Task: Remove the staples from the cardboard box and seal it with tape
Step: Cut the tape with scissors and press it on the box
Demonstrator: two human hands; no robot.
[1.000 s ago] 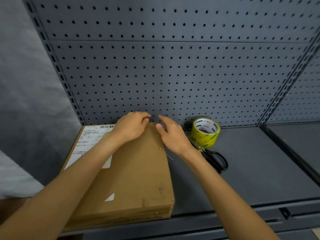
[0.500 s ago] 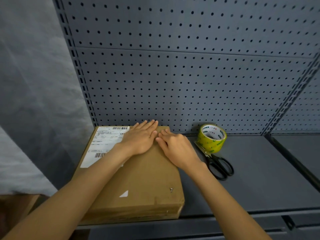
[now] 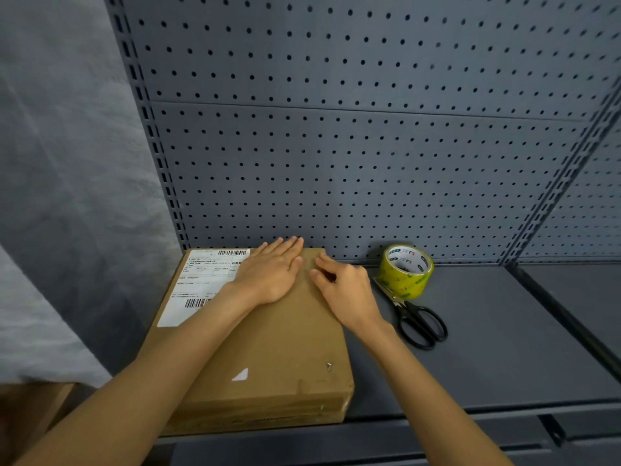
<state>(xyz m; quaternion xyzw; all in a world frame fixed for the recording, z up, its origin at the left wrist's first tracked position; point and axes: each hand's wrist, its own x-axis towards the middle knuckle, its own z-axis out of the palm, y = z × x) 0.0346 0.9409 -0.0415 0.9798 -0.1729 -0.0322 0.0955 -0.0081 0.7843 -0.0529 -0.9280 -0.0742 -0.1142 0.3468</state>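
Under both hands, cardboard box (image 3: 268,348) on shelf (image 3: 487,348). Left hand (image 3: 268,275) flat, pinning lid. Right hand (image 3: 342,287) curled, apparently picking at far-edge staple; grasp unclear. Tape (image 3: 405,270), scissors (image 3: 416,317) right of right hand, ready for sealing.

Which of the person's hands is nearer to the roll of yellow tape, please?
Right. The right hand rests on the cardboard box's far right edge, just left of the tape roll. The left hand lies flat farther left, beside the shipping label.

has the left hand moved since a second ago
Yes. The left hand went from curled at the cardboard box's far edge to lying flat on its top.
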